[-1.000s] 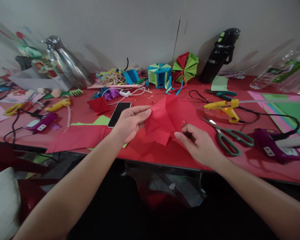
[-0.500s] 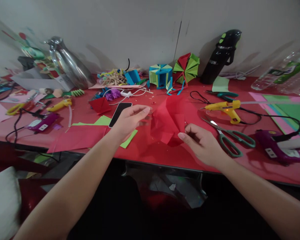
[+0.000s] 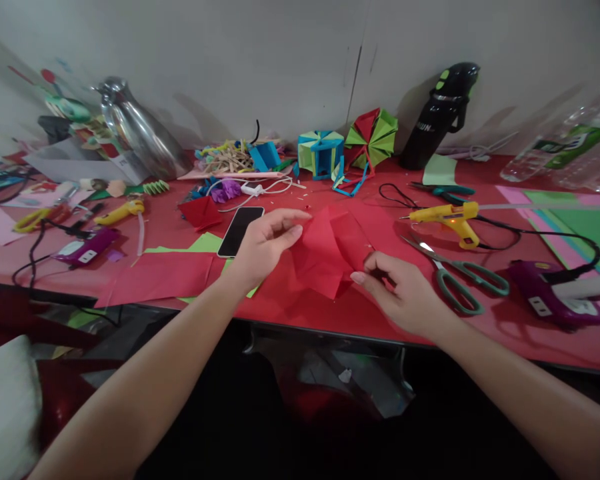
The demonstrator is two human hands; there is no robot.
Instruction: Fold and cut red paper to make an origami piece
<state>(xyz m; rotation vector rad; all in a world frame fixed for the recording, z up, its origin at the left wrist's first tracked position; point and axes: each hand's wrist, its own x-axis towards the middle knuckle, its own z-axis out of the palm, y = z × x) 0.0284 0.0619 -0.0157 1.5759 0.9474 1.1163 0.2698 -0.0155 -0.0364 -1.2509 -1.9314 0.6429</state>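
Observation:
A creased red paper (image 3: pixel 325 250) is held between my two hands over the red table (image 3: pixel 290 310). My left hand (image 3: pixel 273 243) pinches its left edge between thumb and fingers. On the right side, my right hand (image 3: pixel 390 283) grips the paper's lower right edge with thumb and curled fingers. A black phone (image 3: pixel 240 230) lies just behind my left wrist. Flat red paper (image 3: pixel 163 275) rests on green sheets (image 3: pixel 205 243) to the left.
Green-handled scissors (image 3: pixel 460 287) and a yellow glue gun (image 3: pixel 450 217) lie right of my right hand. A purple power strip (image 3: pixel 550 293) is farther right. Folded paper pieces (image 3: pixel 321 155), a black bottle (image 3: pixel 437 120) and a steel jug (image 3: pixel 140 130) stand at the back.
The red paper has turned and spread to the left, with its folds now showing more clearly. My left hand has closed on its edge; my right hand has shifted slightly left.

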